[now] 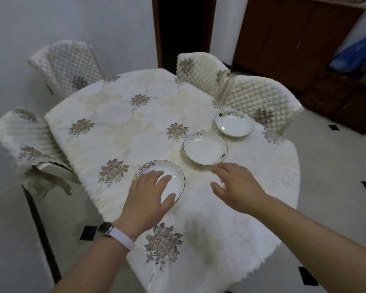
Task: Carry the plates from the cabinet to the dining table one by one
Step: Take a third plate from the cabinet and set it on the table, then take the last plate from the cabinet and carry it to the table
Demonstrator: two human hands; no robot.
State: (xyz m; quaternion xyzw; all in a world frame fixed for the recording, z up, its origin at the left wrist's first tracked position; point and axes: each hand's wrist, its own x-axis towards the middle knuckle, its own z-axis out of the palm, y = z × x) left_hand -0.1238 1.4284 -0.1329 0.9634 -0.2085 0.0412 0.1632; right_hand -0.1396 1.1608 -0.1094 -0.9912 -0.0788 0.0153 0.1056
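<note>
Three white plates with thin dark rims lie in a diagonal row on the dining table (118,127), which has a cream floral cloth. The nearest plate (173,172) sits under my left hand (150,193), whose spread fingers rest over its near half. The middle plate (205,148) lies just beyond my right hand (237,185), which hovers open above the cloth and holds nothing. The far plate (234,123) sits near the table's right edge.
Quilted cream chairs surround the table: two at the left (28,138) (68,64), two at the back right (260,100) (199,66). A dark wooden cabinet (294,39) stands at the far right, with a dark doorway (184,28) beside it. The floor is pale tile with black insets.
</note>
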